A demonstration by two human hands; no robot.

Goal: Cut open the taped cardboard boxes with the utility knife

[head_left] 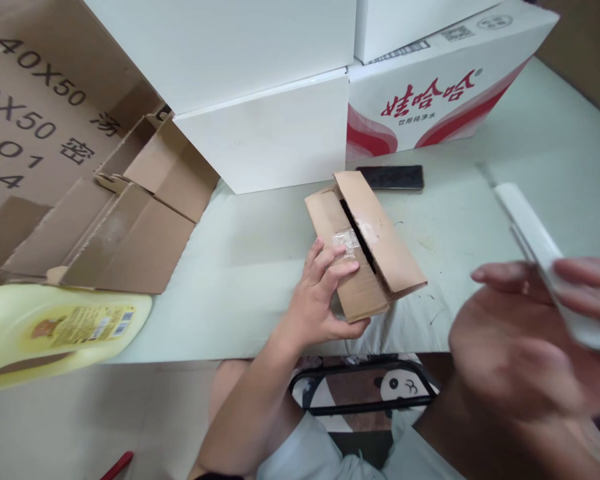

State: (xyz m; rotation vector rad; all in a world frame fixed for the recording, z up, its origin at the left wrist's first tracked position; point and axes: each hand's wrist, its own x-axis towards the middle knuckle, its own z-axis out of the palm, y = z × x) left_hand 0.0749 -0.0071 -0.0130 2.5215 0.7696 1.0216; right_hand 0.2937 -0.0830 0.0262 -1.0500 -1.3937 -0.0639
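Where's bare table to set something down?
Bare: the tabletop between the brown carton and left hand, and right of the phone, though the white tool hovers over part. Crowded: behind the small box, where the phone sits near white boxes.

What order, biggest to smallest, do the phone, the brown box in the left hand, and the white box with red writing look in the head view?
1. White box with red writing
2. Brown box
3. Phone
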